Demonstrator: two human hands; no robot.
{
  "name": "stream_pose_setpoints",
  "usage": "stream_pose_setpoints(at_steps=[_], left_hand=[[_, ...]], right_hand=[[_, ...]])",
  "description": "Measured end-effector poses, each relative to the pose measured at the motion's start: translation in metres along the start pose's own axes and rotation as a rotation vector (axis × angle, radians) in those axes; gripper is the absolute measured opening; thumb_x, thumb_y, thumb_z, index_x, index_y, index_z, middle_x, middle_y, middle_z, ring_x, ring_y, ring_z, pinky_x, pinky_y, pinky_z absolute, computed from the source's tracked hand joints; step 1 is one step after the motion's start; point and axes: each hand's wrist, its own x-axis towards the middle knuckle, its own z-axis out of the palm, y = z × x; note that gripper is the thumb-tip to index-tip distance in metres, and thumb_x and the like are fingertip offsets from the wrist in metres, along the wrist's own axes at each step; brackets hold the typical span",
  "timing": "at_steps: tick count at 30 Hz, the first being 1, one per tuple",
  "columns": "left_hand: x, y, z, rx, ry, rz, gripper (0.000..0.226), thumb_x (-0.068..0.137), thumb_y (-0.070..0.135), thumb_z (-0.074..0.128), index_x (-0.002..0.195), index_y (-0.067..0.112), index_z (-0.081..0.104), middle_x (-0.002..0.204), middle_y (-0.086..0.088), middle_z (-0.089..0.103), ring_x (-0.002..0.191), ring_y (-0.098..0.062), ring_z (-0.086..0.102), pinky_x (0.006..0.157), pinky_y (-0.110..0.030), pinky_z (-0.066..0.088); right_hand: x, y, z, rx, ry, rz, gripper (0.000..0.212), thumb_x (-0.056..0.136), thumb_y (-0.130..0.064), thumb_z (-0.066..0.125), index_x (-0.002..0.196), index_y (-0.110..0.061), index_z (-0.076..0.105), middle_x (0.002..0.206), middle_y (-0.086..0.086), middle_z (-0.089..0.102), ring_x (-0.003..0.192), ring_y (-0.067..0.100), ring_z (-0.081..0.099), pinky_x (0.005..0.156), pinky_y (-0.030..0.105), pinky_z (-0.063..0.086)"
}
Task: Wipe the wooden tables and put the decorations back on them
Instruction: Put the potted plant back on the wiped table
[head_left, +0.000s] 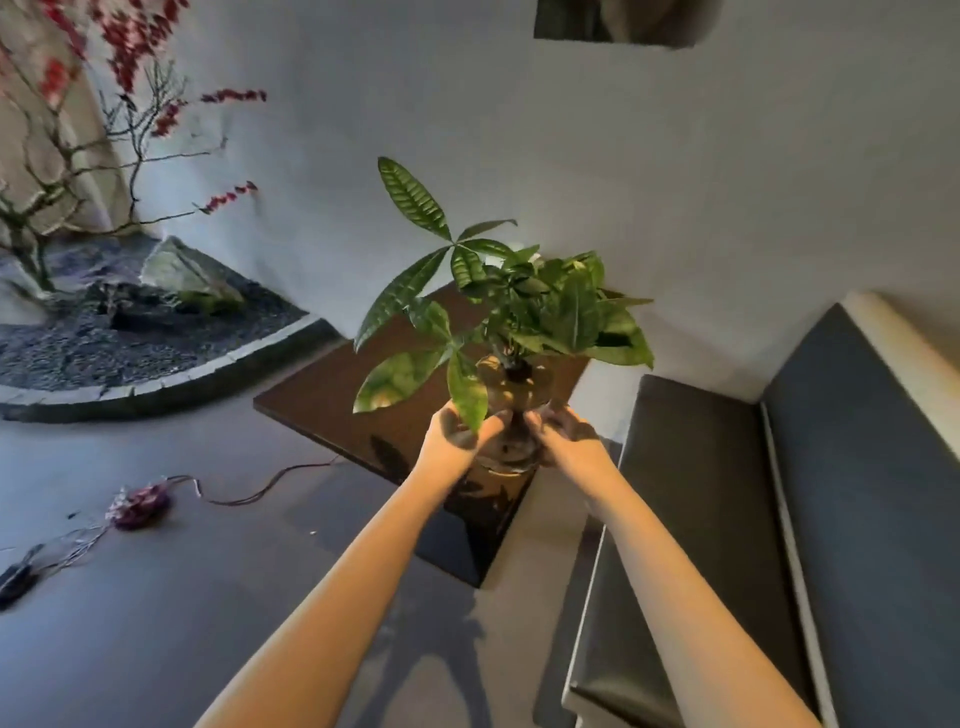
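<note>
Floor left of the wooden table (332, 410): one purple bundle (139, 505) with a trailing cord. One grey bench (691, 499) along the table's right edge. One potted plant (511, 332) in a glass vase (506, 447), over the tabletop's near-right corner. Both arms outstretched; left hand (457, 434) and right hand (563, 434) curl around the vase's sides.

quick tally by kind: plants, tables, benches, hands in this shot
plants: 2, the potted plant that both hands hold and the red-leaved tree
wooden table: 1
bench: 1
hands: 2, left hand and right hand
total: 6
</note>
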Motion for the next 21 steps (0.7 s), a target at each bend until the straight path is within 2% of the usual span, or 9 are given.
stream_pose_setpoints(at_steps=[2,5,8,12,16,18,19,20,21], left_hand=[[0.027,-0.006,0.017,0.011,-0.027,-0.030,0.016,0.084,0.011,0.067,0.083,0.027,0.063,0.079,0.005,0.066,0.081,-0.018,0.061,0.078,-0.038,0.049],[0.074,-0.012,0.037,0.050,-0.057,-0.021,0.020,0.084,0.013,0.067,0.085,0.032,0.061,0.083,0.007,0.065,0.082,-0.014,0.061,0.077,-0.036,0.049],[0.124,-0.020,0.056,0.079,-0.116,0.015,0.019,0.085,0.015,0.067,0.088,0.032,0.060,0.092,0.002,0.066,0.089,-0.016,0.062,0.082,-0.039,0.051],[0.192,-0.024,0.072,0.054,-0.120,-0.019,0.018,0.083,0.020,0.070,0.090,0.035,0.062,0.101,0.000,0.069,0.097,-0.018,0.066,0.086,-0.042,0.053],[0.253,-0.018,0.086,0.078,-0.131,0.011,0.016,0.086,0.016,0.066,0.088,0.031,0.059,0.097,0.001,0.066,0.088,-0.011,0.063,0.078,-0.029,0.053],[0.272,-0.017,0.089,0.092,-0.129,0.006,0.012,0.086,0.017,0.065,0.086,0.027,0.059,0.096,-0.004,0.065,0.081,-0.008,0.061,0.066,-0.017,0.050],[0.281,-0.019,0.089,0.106,-0.112,-0.005,0.009,0.086,0.018,0.065,0.085,0.024,0.060,0.095,-0.010,0.066,0.078,-0.009,0.062,0.060,-0.012,0.047],[0.289,-0.022,0.088,0.102,-0.084,-0.018,0.003,0.087,0.017,0.065,0.087,0.018,0.061,0.099,-0.019,0.066,0.081,-0.017,0.065,0.056,-0.009,0.043],[0.298,-0.026,0.086,0.084,-0.044,-0.024,0.009,0.087,0.016,0.065,0.092,0.009,0.063,0.105,-0.028,0.063,0.090,-0.030,0.064,0.053,-0.007,0.041]], right_hand=[[0.022,0.010,-0.016,0.008,0.024,0.027,0.026,0.091,-0.031,0.058,0.110,-0.013,0.057,0.105,0.003,0.063,0.098,0.013,0.060,0.063,0.005,0.045],[0.062,0.021,-0.036,0.013,0.051,0.078,0.040,0.089,-0.039,0.059,0.120,-0.013,0.056,0.114,0.004,0.064,0.106,0.015,0.061,0.072,0.013,0.049],[0.107,0.028,-0.054,0.009,0.059,0.049,0.034,0.092,-0.031,0.056,0.119,-0.011,0.057,0.106,-0.001,0.063,0.102,0.012,0.060,0.087,0.024,0.049],[0.172,0.028,-0.071,0.013,0.069,0.021,0.028,0.093,-0.029,0.056,0.119,-0.021,0.057,0.116,0.000,0.063,0.110,0.016,0.060,0.096,0.032,0.049],[0.230,0.024,-0.084,0.018,0.083,0.027,0.030,0.092,-0.031,0.057,0.120,-0.021,0.056,0.115,-0.003,0.061,0.114,0.018,0.058,0.099,0.036,0.046],[0.251,0.026,-0.087,0.010,0.066,0.024,0.022,0.093,-0.030,0.057,0.114,-0.024,0.057,0.108,-0.008,0.062,0.106,0.012,0.059,0.096,0.033,0.048],[0.261,0.027,-0.087,0.016,0.056,0.030,0.019,0.093,-0.027,0.056,0.111,-0.024,0.056,0.103,-0.011,0.061,0.099,0.005,0.058,0.090,0.028,0.050],[0.272,0.027,-0.086,0.027,0.043,0.037,0.016,0.094,-0.025,0.055,0.110,-0.023,0.055,0.098,-0.014,0.060,0.092,0.000,0.057,0.082,0.020,0.050],[0.283,0.028,-0.085,0.032,0.024,0.047,0.015,0.094,-0.023,0.055,0.109,-0.021,0.055,0.095,-0.015,0.058,0.087,-0.003,0.056,0.073,0.014,0.050]])
